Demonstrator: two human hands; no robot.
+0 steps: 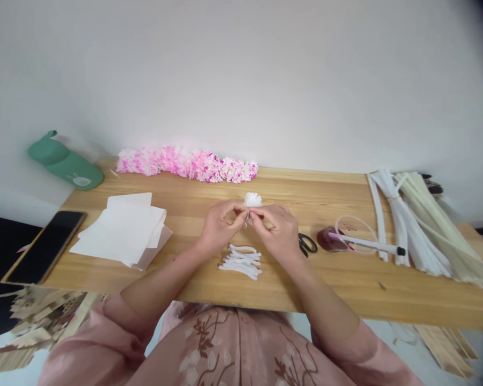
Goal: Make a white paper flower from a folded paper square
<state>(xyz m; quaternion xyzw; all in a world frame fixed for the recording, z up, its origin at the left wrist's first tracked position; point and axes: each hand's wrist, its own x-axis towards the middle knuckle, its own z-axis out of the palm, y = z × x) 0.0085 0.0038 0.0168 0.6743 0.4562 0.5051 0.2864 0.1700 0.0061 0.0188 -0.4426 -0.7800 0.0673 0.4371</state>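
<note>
Between my two hands, above the middle of the table, is a white paper flower (253, 200) with a fluffy, ruffled head. My left hand (222, 224) pinches its lower part from the left, thumb against fingers. From the right, my right hand (277, 228) pinches at the same spot, fingertips meeting the left ones. What exactly lies between the fingertips is mostly covered. Just below my hands lies a small pile of short white fuzzy stems (241, 262). Black-handled scissors (307, 244) rest beside my right wrist, partly hidden by it.
White paper sheets (121, 228) and a phone (46, 246) lie left, near a green bottle (66, 161). Pink-white flowers (189, 163) line the wall. To the right are a dark red cup (330, 239), a marker (366, 244) across it, and bundles of long white stems (416, 236).
</note>
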